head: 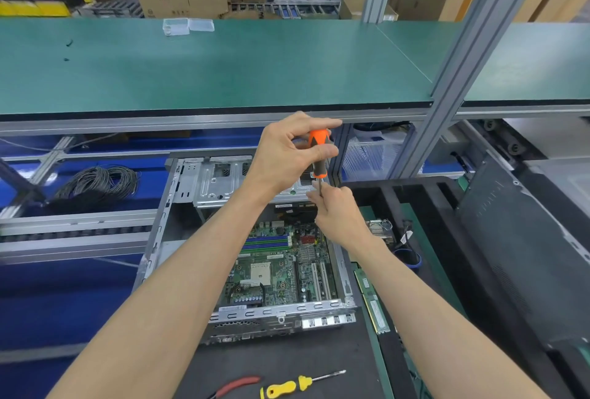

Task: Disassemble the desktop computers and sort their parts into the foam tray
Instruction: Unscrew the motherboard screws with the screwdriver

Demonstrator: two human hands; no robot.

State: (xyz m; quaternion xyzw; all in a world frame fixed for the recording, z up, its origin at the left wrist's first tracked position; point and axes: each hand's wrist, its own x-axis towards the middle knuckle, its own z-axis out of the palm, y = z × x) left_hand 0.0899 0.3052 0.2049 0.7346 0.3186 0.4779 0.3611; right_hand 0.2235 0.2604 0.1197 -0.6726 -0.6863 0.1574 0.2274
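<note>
My left hand (292, 149) fingers curled round orange-black plastic screwdriver handle (318, 151); right hand (335, 210) pinches its thin steel shaft, steadying. Tip hidden. Open grey steel desktop case (178, 194) on black mat, beside black foam tray (424, 194). I judge green motherboard (281, 267) stiff, fragile: lift by edges.

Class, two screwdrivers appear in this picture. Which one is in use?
The orange-handled screwdriver, upright over the open computer case, gripped by both hands. The yellow-handled screwdriver lies untouched on the mat.
</note>
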